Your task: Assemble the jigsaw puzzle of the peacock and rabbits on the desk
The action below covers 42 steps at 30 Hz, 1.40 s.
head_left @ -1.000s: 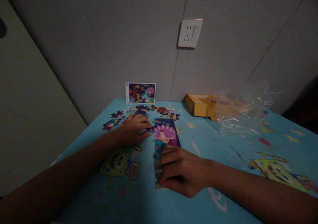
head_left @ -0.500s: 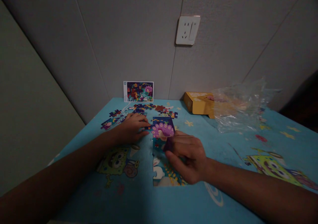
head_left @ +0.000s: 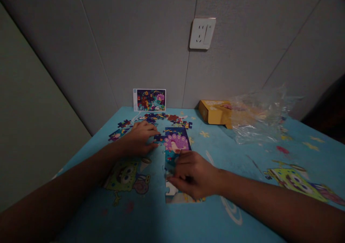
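Note:
A partly joined jigsaw puzzle (head_left: 176, 142) lies on the blue tablecloth, a tall strip with a pink-purple peacock near its top. My right hand (head_left: 194, 173) is over the strip's lower half, fingers bent and closed at the tips. Those fingertips seem to be on a puzzle piece, mostly hidden by the hand. To the left of the strip, my left hand (head_left: 142, 137) rests with its fingers stretched out and thumb apart. Beside its fingertips lies a dark blue puzzle piece (head_left: 159, 138), against the strip's left edge.
Loose puzzle pieces (head_left: 155, 117) lie in an arc behind my left hand. A picture card (head_left: 150, 100) leans on the wall. At the back right are a yellow box (head_left: 215, 113) and a clear plastic bag (head_left: 258, 117). A socket (head_left: 202, 33) is on the wall.
My right hand has moved left and slightly down across the strip, uncovering the peacock's right side. The dark purple piece seen at its fingers is now out of sight. My left hand has drawn back slightly.

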Tool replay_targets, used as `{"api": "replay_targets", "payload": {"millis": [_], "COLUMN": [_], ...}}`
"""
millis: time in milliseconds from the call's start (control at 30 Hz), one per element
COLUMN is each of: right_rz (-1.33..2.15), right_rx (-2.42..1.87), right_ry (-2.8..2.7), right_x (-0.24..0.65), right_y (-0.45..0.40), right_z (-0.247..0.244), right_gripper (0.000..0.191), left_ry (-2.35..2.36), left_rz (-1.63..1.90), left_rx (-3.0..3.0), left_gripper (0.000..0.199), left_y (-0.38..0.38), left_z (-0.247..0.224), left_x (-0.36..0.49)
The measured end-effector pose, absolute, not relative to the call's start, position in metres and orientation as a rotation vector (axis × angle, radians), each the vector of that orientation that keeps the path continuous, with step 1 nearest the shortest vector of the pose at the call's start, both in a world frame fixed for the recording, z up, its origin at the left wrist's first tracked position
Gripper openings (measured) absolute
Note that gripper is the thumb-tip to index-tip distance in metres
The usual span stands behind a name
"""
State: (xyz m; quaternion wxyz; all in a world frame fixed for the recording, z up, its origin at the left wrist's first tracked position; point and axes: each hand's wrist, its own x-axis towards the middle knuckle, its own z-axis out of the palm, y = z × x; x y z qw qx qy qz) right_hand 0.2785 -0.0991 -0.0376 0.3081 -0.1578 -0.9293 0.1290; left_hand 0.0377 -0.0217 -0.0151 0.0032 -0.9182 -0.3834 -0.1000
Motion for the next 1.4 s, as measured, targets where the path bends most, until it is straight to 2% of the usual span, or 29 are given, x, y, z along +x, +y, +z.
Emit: {"api": "replay_targets", "payload": {"millis": [167, 333, 433, 533, 667, 1000, 1300, 1400], "right_rz": [0.129, -0.034, 0.116, 0.099, -0.045, -0.041, -0.234, -0.295], "right_rx": [-0.755, -1.296, -1.436, -1.489, -1.663, -1.673, -1.734, -1.71], "right_ry": [-2.325, -2.131, -2.14, -2.254, -2.291, -2.218, -2.172, -2.171], "right_x": [0.297, 0.35, 0.368, 0.363, 0.343, 0.339, 0.343, 0.346], "right_y": [-0.075, -0.026, -0.004, 0.008, 0.018, 0.014, 0.01, 0.01], "right_z": [-0.027, -0.026, -0.035, -0.041, -0.04, -0.039, -0.039, -0.039], "right_gripper": [0.03, 0.018, 0.034, 0.049, 0.054, 0.037, 0.05, 0.046], "left_ry": [-1.167, -1.193, -1.263, -1.365, -1.392, -1.298, -1.186, -1.213], "left_rz": [-0.364, -0.383, -0.389, -0.371, -0.358, -0.52, -0.528, -0.54], "left_rx": [-2.973, -2.999, -2.975, -2.938, -2.944, -3.006, -3.056, -3.027], "left_gripper": [0.035, 0.033, 0.033, 0.034, 0.036, 0.033, 0.034, 0.029], "left_y": [-0.02, -0.019, -0.021, -0.024, -0.026, -0.016, -0.025, -0.024], "left_z": [-0.017, -0.017, -0.017, -0.017, -0.016, -0.027, -0.029, -0.028], "left_x": [0.038, 0.039, 0.042, 0.047, 0.051, 0.044, 0.052, 0.051]}}
